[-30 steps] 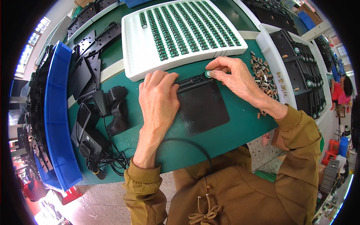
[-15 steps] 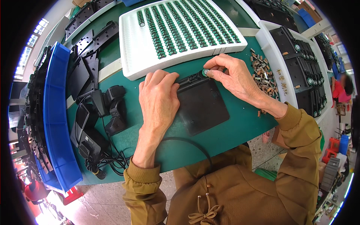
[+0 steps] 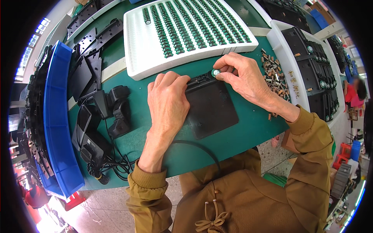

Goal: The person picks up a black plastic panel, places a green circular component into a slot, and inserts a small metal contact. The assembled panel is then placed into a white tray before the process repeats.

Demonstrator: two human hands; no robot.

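A flat black plastic panel [image 3: 213,112] with a raised strip along its far edge lies on the green table in front of me. My left hand [image 3: 168,103] is closed over the panel's far left corner, fingers curled and their tips hidden. At the far right corner, my right hand [image 3: 245,79] pinches a small round part [image 3: 215,73] with a green rim and a pale centre between thumb and forefinger. The round part touches the end of the raised strip; whether it is seated there I cannot tell.
A white foam tray [image 3: 140,56] with rows of green-and-black parts stands beyond my hands. Small brownish pieces [image 3: 274,73] lie heaped at right, beside a white bin [image 3: 289,66] of black panels. A black device with cables [image 3: 95,145] and a blue bin [image 3: 58,116] are at left.
My left hand has shifted slightly to the right along the panel. My right hand keeps its pinch on the round part, nearly in the same place.
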